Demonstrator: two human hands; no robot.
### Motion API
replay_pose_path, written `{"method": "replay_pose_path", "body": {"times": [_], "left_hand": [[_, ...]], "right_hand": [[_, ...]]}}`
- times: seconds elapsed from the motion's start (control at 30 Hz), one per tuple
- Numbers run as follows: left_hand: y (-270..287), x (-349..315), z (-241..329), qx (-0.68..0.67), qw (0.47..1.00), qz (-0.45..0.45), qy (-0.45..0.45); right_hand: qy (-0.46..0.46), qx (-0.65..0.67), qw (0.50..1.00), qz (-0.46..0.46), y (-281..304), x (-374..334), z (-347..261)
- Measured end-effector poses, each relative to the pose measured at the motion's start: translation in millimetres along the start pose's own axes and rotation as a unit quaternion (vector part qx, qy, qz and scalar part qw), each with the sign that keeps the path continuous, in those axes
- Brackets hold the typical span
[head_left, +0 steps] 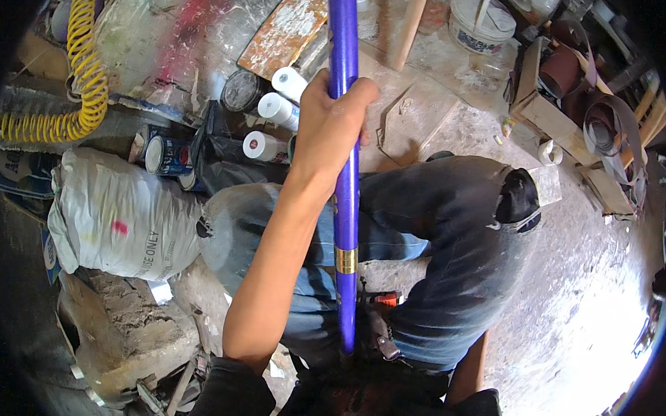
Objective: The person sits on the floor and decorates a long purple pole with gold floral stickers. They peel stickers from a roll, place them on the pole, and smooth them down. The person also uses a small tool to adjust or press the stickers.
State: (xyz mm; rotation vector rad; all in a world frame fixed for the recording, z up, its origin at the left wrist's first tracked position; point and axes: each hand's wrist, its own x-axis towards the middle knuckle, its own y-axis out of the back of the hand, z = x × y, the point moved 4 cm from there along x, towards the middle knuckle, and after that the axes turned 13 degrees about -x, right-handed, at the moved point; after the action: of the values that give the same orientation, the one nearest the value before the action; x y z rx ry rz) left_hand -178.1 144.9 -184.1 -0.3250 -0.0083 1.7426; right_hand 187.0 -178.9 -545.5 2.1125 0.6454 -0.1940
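My left hand (329,129) is wrapped around a glossy purple pole (343,186) with a gold band (346,261) near its lower end. The pole runs nearly upright through the picture, from the top edge down to my lap between my thighs. Its upper end lies outside the picture. Of my right arm (471,368) only a strip of forearm shows, beside my right thigh; the hand is out of sight. I am seated, in worn blue jeans (451,252) with torn knees.
White-capped spray cans (279,112) and a dark round tin (243,91) stand beyond my left knee. A full white sack (125,220) and a yellow coiled hose (83,82) lie leftward. Far right are a white bucket (482,24) and a wooden crate (548,118) with brown abrasive rolls (561,71).
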Motion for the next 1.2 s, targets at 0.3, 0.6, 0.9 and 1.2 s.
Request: {"method": "replay_pose_path", "body": {"times": [0.3, 0.6, 0.9, 1.2], "left_hand": [[-79, 26, -46, -0.007, 0.997, 0.035, 0.064], [-102, 10, -40, -0.135, 0.986, -0.095, 0.010], [-112, 4, -32, -0.129, 0.986, -0.104, -0.001], [-130, -33, -20, -0.117, 0.991, -0.061, -0.009]], "right_hand": [[0.144, -0.067, 0.978, 0.137, 4, 63, -52], [0.104, 0.084, 0.991, 0.011, 18, 123, -160], [0.095, 0.068, 0.993, -0.015, 24, 137, -123], [0.228, -0.143, 0.963, -0.028, 12, 145, -125]]}}
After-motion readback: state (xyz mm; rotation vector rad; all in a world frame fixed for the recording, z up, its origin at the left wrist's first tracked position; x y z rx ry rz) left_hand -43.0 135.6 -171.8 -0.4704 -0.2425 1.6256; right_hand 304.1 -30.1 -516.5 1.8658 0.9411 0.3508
